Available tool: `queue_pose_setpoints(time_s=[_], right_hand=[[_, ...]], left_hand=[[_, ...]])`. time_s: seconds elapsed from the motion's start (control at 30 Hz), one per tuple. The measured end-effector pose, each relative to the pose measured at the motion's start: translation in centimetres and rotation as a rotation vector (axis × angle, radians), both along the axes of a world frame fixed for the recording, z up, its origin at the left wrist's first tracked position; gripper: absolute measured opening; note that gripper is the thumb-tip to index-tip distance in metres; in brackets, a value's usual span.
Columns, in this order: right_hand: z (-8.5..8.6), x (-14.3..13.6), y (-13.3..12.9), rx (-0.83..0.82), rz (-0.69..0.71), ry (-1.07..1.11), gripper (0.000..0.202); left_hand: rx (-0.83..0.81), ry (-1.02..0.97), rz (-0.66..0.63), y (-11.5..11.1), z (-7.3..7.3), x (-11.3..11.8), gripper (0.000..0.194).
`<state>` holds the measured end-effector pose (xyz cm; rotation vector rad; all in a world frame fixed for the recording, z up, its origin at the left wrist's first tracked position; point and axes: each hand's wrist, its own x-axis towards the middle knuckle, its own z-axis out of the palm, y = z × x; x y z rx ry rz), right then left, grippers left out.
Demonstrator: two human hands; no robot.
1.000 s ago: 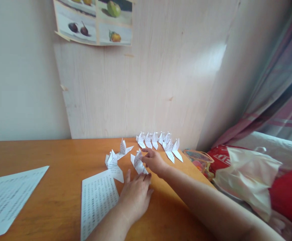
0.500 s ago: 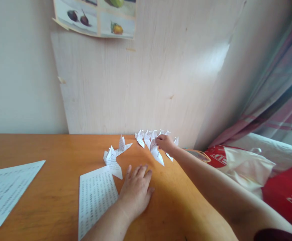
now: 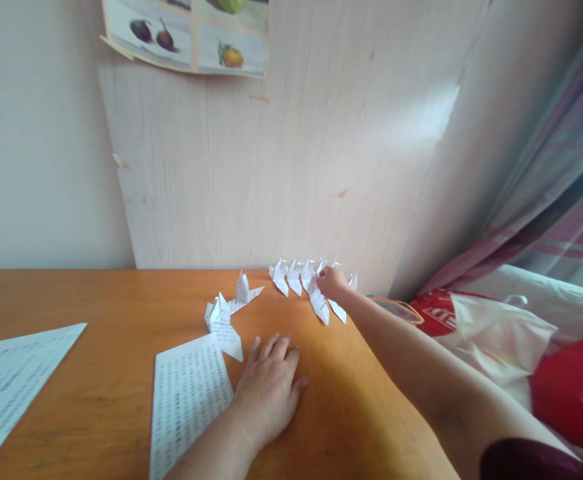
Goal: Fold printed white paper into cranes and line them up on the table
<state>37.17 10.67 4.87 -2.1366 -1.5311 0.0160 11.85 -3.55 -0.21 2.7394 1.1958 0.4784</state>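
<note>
Stretched out to the back of the table, my right hand (image 3: 332, 283) has its fingers closed on a folded paper crane (image 3: 318, 301) made from printed paper. Several similar cranes stand in a row there, among them one at the left end (image 3: 280, 278); my hand partly hides those on the right. My left hand (image 3: 270, 383) lies flat on the table, palm down, fingers spread, holding nothing. Left of it are two more paper cranes, a nearer one (image 3: 224, 328) and a farther one (image 3: 244, 293). A printed paper sheet (image 3: 189, 393) lies beside my left wrist.
The orange-brown wooden table (image 3: 106, 373) ends at a pale board (image 3: 251, 180) with a fruit picture (image 3: 186, 40) on it. Another printed sheet (image 3: 16, 380) is at the far left. Red and white bags (image 3: 501, 333) stand past the table's right edge, below a pink curtain (image 3: 536, 193).
My right hand has shifted the held crane slightly right and back, leaving more of the row to its left visible. My left hand stays flat on the table.
</note>
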Motion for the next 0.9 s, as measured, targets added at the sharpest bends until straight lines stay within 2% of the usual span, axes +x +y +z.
queue_pose_setpoints(time_s=[0.17,0.37,0.43,0.57,0.73,0.9], right_hand=[[-0.4,-0.9,-2.5,0.072,0.013,-0.038,0.035],[-2.6,-1.2,-6.8,0.198,0.069,-0.001,0.056],[-3.1,-1.5,-8.1,0.149,0.096,-0.05,0.047],[-3.6,-2.6,-10.4,0.018,0.21,-0.291,0.032],[-4.1,-3.5,-11.3,-0.142,0.224,-0.418,0.041],[-4.3,-3.0,-11.3,-0.16,0.195,-0.405,0.048]], left_hand=[[0.007,-0.01,0.005,0.1,-0.2,0.1,0.045],[0.007,-0.003,-0.004,0.2,-0.5,0.2,0.046],[0.004,0.005,-0.003,0.3,-0.5,0.1,0.047],[-0.009,0.024,0.002,0.3,-0.3,0.1,0.049],[-0.025,0.056,0.017,0.1,0.0,0.1,0.05],[-0.033,0.081,0.022,0.1,0.1,0.1,0.052]])
